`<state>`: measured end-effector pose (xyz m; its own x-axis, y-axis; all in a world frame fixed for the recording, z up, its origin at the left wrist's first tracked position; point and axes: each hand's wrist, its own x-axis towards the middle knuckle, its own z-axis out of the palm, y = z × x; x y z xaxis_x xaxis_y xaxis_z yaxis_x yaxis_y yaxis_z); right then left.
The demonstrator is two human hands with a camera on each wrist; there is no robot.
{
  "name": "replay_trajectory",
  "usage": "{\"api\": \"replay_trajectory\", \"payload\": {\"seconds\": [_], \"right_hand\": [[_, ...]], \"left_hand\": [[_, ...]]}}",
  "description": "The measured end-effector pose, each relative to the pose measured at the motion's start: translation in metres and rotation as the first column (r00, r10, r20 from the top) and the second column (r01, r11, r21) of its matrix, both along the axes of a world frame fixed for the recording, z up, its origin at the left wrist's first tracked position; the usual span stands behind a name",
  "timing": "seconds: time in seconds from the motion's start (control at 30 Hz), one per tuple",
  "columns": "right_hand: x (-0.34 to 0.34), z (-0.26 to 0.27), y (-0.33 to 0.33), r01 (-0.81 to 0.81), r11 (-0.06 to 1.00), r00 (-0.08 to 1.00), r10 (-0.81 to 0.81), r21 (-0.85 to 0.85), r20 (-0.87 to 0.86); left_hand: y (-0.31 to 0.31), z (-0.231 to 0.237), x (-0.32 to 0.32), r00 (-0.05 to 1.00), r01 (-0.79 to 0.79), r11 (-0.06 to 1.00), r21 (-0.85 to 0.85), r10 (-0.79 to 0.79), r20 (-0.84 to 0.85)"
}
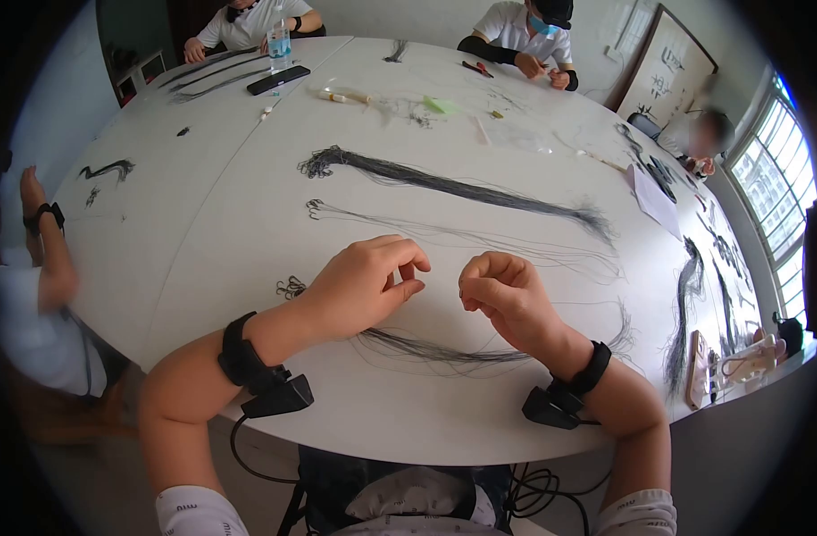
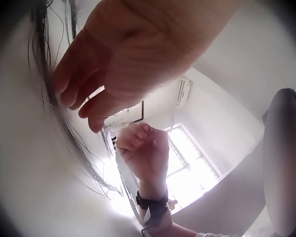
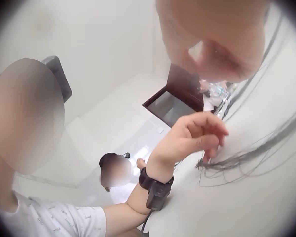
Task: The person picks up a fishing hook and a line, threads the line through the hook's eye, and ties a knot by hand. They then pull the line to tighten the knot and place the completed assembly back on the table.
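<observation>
My left hand (image 1: 364,277) hovers over the near part of the white table (image 1: 221,357), fingers loosely bent, thumb apart from them. Facing it across a small gap, my right hand (image 1: 507,295) has its fingers curled in and its thumb against them; nothing shows in its grasp. Below both hands lies a bundle of thin dark strands (image 1: 435,353), its curled, hook-like ends (image 1: 291,288) poking out left of the left wrist. Beyond it are a sparser group of strands (image 1: 408,219) with hooked ends and a thick dark bundle (image 1: 462,183).
Farther back are a water bottle (image 1: 279,46), a black phone-like slab (image 1: 278,80) and red-handled pliers (image 1: 477,69). More strands (image 1: 685,304), a phone (image 1: 698,371) and paper (image 1: 651,201) lie at right. Other people sit around the table. Cables hang from my wrist cameras.
</observation>
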<state>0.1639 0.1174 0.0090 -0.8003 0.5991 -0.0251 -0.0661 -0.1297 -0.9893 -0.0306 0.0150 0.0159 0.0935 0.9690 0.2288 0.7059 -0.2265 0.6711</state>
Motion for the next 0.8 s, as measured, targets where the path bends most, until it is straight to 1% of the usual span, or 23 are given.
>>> {"api": "replay_trajectory", "payload": {"seconds": [0.07, 0.1, 0.13, 0.17, 0.2, 0.23, 0.3, 0.33, 0.4, 0.43, 0.5, 0.53, 0.6, 0.63, 0.7, 0.73, 0.8], "right_hand": [[-0.001, -0.009, 0.005, 0.012, 1.0, 1.0, -0.011, 0.004, -0.006], [-0.002, -0.013, 0.007, 0.022, 1.0, 1.0, -0.022, 0.011, -0.003], [-0.003, -0.014, 0.009, 0.02, 1.0, 1.0, -0.02, 0.005, -0.012], [-0.003, -0.016, 0.009, 0.044, 0.999, 0.999, -0.044, -0.013, -0.013], [-0.002, -0.018, 0.009, 0.072, 0.997, 0.997, -0.073, -0.033, -0.013], [-0.001, -0.018, 0.008, 0.08, 0.996, 0.997, -0.081, -0.043, -0.02], [-0.001, -0.016, 0.007, 0.105, 0.994, 0.994, -0.104, -0.036, 0.014], [-0.001, -0.017, 0.008, 0.111, 0.993, 0.994, -0.111, -0.043, 0.01], [-0.002, -0.018, 0.009, 0.049, 0.997, 0.998, -0.051, 0.054, 0.039], [-0.002, -0.019, 0.007, 0.051, 0.998, 0.998, -0.053, 0.048, 0.036], [-0.001, -0.019, 0.005, 0.009, 0.995, 1.0, -0.009, 0.098, 0.003], [-0.001, -0.02, 0.004, 0.012, 0.995, 1.0, -0.012, 0.095, 0.001], [-0.001, -0.02, 0.003, -0.01, 0.996, 1.0, 0.013, 0.089, -0.025], [-0.001, -0.02, 0.002, -0.01, 0.996, 1.0, 0.012, 0.087, -0.026], [-0.001, -0.016, 0.001, -0.007, 0.996, 1.0, 0.009, 0.091, -0.019], [-0.001, -0.015, 0.0, -0.007, 0.996, 1.0, 0.008, 0.091, -0.02], [-0.002, -0.014, -0.001, 0.003, 0.996, 0.998, 0.003, 0.086, -0.07]], "left_hand": [[-0.001, 0.002, 0.006, 0.988, -0.096, 0.989, 0.116, 0.08, 0.135], [-0.001, -0.001, 0.009, 0.988, -0.099, 0.989, 0.112, 0.084, 0.128], [-0.001, -0.005, 0.012, 0.993, -0.087, 0.965, 0.246, 0.063, 0.104], [0.001, -0.009, 0.013, 0.996, -0.065, 0.926, 0.371, 0.039, 0.078], [0.005, -0.015, 0.01, 0.997, 0.03, 0.859, 0.51, 0.011, -0.078], [0.007, -0.016, 0.012, 0.996, 0.041, 0.864, 0.502, 0.002, -0.086], [0.012, -0.018, 0.018, 0.976, 0.164, 0.72, 0.675, -0.021, -0.216], [0.013, -0.017, 0.019, 0.975, 0.172, 0.723, 0.669, -0.029, -0.22], [0.014, -0.015, 0.02, 0.957, 0.22, 0.696, 0.683, -0.02, -0.288], [0.014, -0.016, 0.019, 0.956, 0.224, 0.699, 0.679, -0.023, -0.291], [0.014, -0.018, 0.016, 0.939, 0.238, 0.698, 0.676, 0.013, -0.345], [0.014, -0.017, 0.015, 0.938, 0.242, 0.699, 0.673, 0.009, -0.347], [0.01, -0.016, 0.015, 0.912, 0.254, 0.681, 0.687, 0.067, -0.404], [0.01, -0.016, 0.015, 0.912, 0.255, 0.682, 0.686, 0.066, -0.405], [0.01, -0.017, 0.015, 0.94, 0.218, 0.69, 0.69, 0.041, -0.339], [0.01, -0.017, 0.015, 0.94, 0.219, 0.691, 0.689, 0.04, -0.339], [0.01, -0.02, 0.014, 0.987, 0.098, 0.738, 0.668, 0.013, -0.159]]}}
